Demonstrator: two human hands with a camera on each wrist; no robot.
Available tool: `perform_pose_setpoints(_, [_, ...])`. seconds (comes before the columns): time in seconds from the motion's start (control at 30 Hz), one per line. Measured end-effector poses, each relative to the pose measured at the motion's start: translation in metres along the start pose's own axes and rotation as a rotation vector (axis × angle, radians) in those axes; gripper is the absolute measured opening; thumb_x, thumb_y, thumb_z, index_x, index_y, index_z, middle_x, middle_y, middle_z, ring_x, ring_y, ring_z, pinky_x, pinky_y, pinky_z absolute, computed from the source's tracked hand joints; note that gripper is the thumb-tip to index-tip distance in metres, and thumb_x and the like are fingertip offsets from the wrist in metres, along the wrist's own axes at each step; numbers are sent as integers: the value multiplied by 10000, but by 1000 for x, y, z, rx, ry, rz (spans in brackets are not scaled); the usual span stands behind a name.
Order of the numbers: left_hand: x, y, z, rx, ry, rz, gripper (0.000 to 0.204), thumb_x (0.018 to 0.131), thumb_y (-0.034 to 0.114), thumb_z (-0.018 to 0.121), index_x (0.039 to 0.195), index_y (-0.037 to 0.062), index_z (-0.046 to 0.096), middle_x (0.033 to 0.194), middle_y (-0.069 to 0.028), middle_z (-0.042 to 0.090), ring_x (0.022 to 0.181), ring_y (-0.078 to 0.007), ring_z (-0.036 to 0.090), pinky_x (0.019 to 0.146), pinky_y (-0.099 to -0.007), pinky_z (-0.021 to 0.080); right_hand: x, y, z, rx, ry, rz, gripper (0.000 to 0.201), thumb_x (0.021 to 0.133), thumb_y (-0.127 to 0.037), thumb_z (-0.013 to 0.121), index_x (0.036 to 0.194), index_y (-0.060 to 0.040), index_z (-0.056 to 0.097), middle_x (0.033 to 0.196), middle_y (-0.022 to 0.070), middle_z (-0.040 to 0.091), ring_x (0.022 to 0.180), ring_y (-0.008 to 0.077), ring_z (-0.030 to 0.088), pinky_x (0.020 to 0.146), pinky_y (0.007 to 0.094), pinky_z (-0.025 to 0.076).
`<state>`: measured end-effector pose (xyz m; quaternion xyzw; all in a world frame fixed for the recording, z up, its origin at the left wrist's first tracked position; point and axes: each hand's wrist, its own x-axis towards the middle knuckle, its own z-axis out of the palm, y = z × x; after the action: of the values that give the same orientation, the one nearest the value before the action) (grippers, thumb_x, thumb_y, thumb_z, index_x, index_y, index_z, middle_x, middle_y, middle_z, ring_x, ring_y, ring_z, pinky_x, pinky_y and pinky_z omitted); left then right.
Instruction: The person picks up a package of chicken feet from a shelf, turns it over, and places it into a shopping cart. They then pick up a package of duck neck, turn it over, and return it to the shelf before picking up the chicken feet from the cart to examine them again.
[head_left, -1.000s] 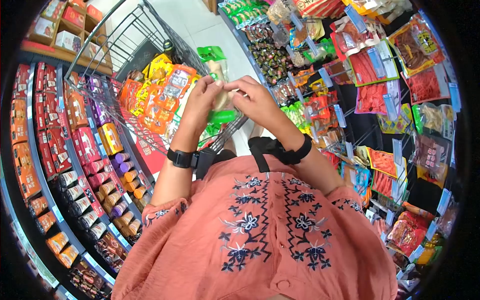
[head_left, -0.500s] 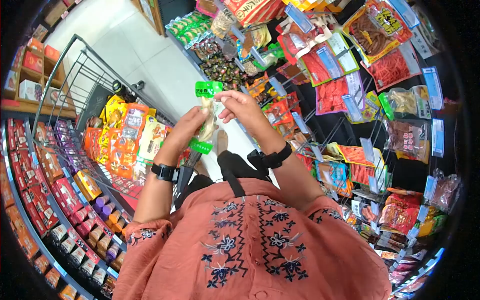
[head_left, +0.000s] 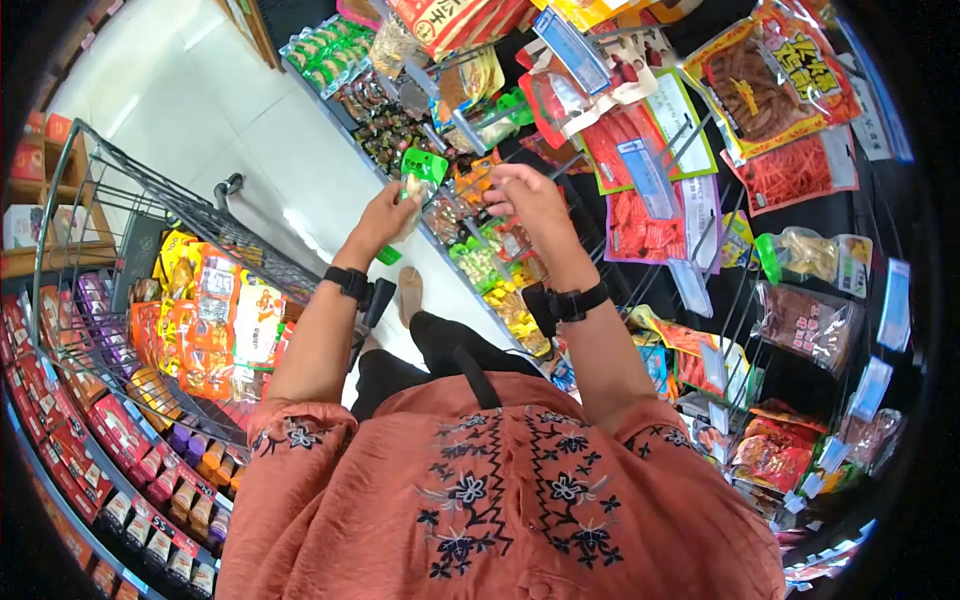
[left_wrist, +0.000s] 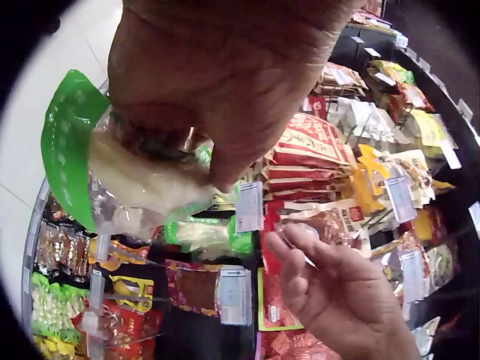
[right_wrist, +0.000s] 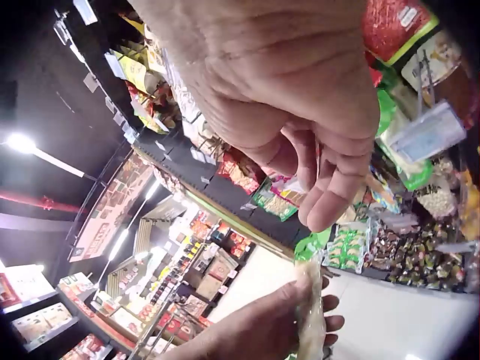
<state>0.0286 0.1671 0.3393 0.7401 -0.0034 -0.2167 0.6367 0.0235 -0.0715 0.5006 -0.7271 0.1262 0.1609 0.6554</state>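
Observation:
In the head view my left hand [head_left: 380,217] grips a clear snack packet [head_left: 424,165] with green ends. Pale pieces show through the plastic of the packet [right_wrist: 310,330] in the right wrist view. The left wrist view shows its broad green end [left_wrist: 71,150] sticking out past the hand. My right hand [head_left: 540,205], apart from the packet, is raised in front of the hanging snack bags. Its fingers [right_wrist: 330,199] hang loosely bent in the right wrist view, with nothing held. Nearest to it in the head view are red snack bags [head_left: 612,150] on hooks.
On the left stands a wire shopping cart [head_left: 75,180] holding yellow and orange snack bags [head_left: 205,320]. Blue-white price tags [head_left: 645,178] and metal hooks jut from the display at right. Packed shelves [head_left: 110,440] line the lower left. Pale tiled floor [head_left: 270,130] runs between.
The right hand has come away from the packet and moved right toward the display. The left hand still grips the packet. The view has turned right, leaving the cart farther left.

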Motion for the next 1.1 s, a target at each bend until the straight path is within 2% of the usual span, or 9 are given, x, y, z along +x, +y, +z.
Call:
perform_pose_setpoints(0.17, [42, 2, 19, -57, -81, 6, 415, 959, 284, 591, 1297, 52, 528, 1040, -34, 610, 905, -116, 557, 799, -279, 467, 33, -2, -22, -82, 103, -75, 312, 966, -149, 491, 1187, 33, 614, 1070, 106, 664, 949, 155, 644, 814, 294, 525])
perform_pose_setpoints(0.37, [75, 18, 39, -109, -144, 39, 486, 971, 289, 588, 1381, 56, 472, 1154, -48, 595, 1035, -133, 549, 904, -286, 453, 73, 16, -40, -396, 124, -134, 327, 945, -158, 524, 1201, 23, 617, 1137, 129, 681, 1042, 195, 640, 904, 315, 484])
perform_pose_setpoints(0.47, [84, 21, 45, -179, -151, 54, 508, 973, 294, 590, 1398, 49, 456, 1199, -48, 584, 1085, -134, 533, 948, -288, 436, 87, 20, -44, -423, 104, -146, 335, 936, -145, 532, 1209, 33, 606, 1171, 155, 675, 1075, 217, 637, 932, 333, 476])
perform_pose_setpoints(0.57, [89, 21, 49, -230, -144, 75, 507, 976, 293, 588, 1398, 45, 456, 1222, -44, 578, 1120, -130, 518, 982, -287, 419, 95, 20, -44, -311, 98, -135, 356, 925, -148, 559, 1227, 39, 589, 1158, 159, 676, 1086, 226, 634, 940, 327, 473])
perform_pose_setpoints(0.67, [92, 18, 53, -245, -142, 93, 499, 979, 290, 584, 1395, 45, 457, 1234, -43, 575, 1134, -129, 514, 995, -288, 414, 106, 22, -42, -298, 81, -120, 399, 908, -169, 598, 1246, 41, 572, 1132, 161, 677, 1015, 217, 654, 894, 314, 497])
perform_pose_setpoints(0.77, [92, 22, 56, -234, -127, 107, 487, 984, 282, 576, 1394, 49, 455, 1243, -44, 572, 1138, -129, 514, 998, -293, 415, 115, 26, -37, -238, 68, -5, 430, 888, -192, 629, 1246, 38, 568, 1100, 152, 678, 925, 184, 658, 799, 309, 528])
perform_pose_setpoints(0.87, [90, 20, 57, -223, -150, 78, 475, 989, 270, 567, 1394, 50, 451, 1253, -46, 568, 1143, -132, 512, 1004, -298, 414, 123, 34, -35, -208, 33, 24, 401, 876, -196, 638, 1207, 25, 596, 1035, 121, 687, 840, 150, 648, 706, 306, 536])
perform_pose_setpoints(0.97, [89, 12, 55, -200, -149, 71, 469, 990, 263, 564, 1392, 49, 449, 1263, -54, 563, 1154, -140, 508, 1011, -300, 409, 121, 29, -30, -278, 8, 35, 321, 882, -199, 636, 1128, 8, 636, 952, 96, 690, 803, 139, 641, 664, 303, 534])
perform_pose_setpoints(1.1, [85, 20, 55, -175, -119, 96, 467, 990, 261, 564, 1386, 42, 448, 1265, -63, 556, 1166, -150, 503, 1019, -300, 402, 116, 26, -25, -211, 33, 11, 252, 883, -195, 634, 1050, -8, 663, 867, 66, 675, 732, 121, 628, 622, 283, 522])
